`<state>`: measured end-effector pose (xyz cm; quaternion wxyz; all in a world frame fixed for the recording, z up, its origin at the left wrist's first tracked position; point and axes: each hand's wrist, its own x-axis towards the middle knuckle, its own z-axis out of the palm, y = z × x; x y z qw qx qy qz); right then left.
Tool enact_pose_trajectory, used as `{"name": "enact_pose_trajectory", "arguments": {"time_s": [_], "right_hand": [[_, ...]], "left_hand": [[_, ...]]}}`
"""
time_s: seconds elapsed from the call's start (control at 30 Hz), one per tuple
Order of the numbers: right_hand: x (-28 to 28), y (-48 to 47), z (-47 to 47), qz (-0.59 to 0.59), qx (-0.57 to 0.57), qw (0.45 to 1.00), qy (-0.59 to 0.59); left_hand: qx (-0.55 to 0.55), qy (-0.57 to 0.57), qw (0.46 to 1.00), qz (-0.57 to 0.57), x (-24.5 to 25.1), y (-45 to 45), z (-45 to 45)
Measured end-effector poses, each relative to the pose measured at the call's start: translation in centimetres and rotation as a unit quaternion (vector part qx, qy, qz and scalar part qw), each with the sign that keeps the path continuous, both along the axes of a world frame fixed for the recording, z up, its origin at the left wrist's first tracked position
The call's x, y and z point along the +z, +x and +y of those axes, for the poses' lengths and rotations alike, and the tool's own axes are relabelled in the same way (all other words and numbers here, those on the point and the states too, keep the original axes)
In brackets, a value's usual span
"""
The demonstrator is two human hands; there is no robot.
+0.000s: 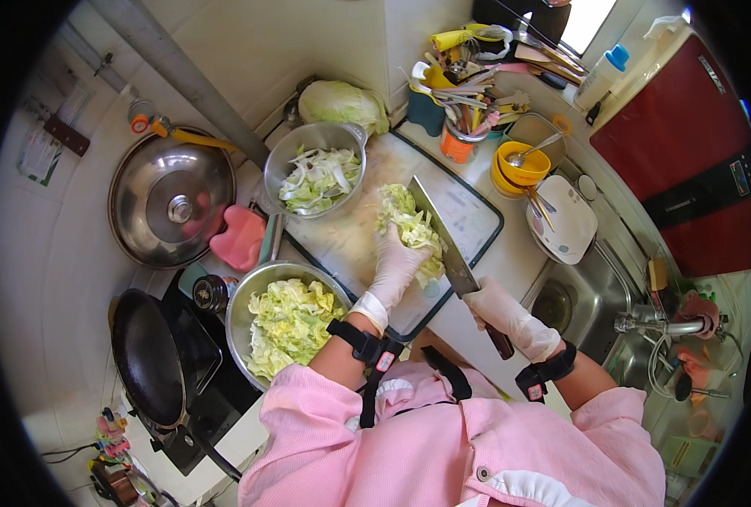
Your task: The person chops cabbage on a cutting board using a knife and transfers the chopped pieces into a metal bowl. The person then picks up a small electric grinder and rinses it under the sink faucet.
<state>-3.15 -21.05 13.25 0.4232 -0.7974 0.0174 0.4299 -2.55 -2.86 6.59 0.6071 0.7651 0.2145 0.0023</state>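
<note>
My left hand [396, 266], in a thin whitish glove, grips a pile of cut cabbage [407, 218] over the cutting board [356, 231]. Gloved too, my right hand [505, 317] holds a cleaver [445, 241] by its dark handle, the broad blade lying along the right side of the pile. A steel bowl [235, 323] full of cut leaves stands left of my left forearm. Beyond it, a metal colander [359, 174] with paler cabbage pieces rests at the board's far left corner. Part of a cabbage head [340, 104] sits behind the colander.
At left are a large pan lid [154, 190], a pink cloth-like item [241, 237], a lidded jar [212, 293] and a black wok [147, 355] by the stove. Utensil holders [427, 111], yellow bowls [521, 165], a white plate [565, 222] and a steel sink [597, 291] lie to the right.
</note>
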Motion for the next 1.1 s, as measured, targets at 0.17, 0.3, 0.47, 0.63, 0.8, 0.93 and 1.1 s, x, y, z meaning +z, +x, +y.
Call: {"name": "enact_pose_trajectory", "arguments": {"time_s": [0.17, 0.3, 0.47, 0.63, 0.8, 0.93, 1.1], "right_hand": [[2.5, -0.3, 1.2, -0.007, 0.067, 0.998, -0.002], [3.8, -1.6, 2.9, -0.029, 0.119, 0.992, -0.017], [4.0, -3.1, 6.0, -0.081, 0.255, 0.963, -0.018], [2.8, -4.6, 9.3, -0.032, 0.304, 0.951, 0.042], [1.6, -5.2, 12.0, -0.053, 0.390, 0.919, 0.034], [1.0, -5.4, 13.0, -0.095, 0.424, 0.900, 0.040], [0.7, -4.8, 12.9, -0.060, 0.366, 0.929, 0.009]], "left_hand": [[0.082, 0.013, 0.996, -0.018, 2.8, -2.4, 0.8], [0.125, 0.022, 0.991, -0.043, 4.6, -6.1, 2.6], [0.214, 0.046, 0.974, -0.065, 5.2, -11.7, 5.0], [0.290, 0.015, 0.956, -0.043, 4.1, -16.3, 7.5], [0.293, -0.028, 0.956, -0.023, 2.7, -20.7, 10.3], [0.301, 0.112, 0.945, 0.062, 2.1, -23.7, 11.7], [0.290, -0.137, 0.944, 0.073, 4.1, -25.5, 12.7]]}}
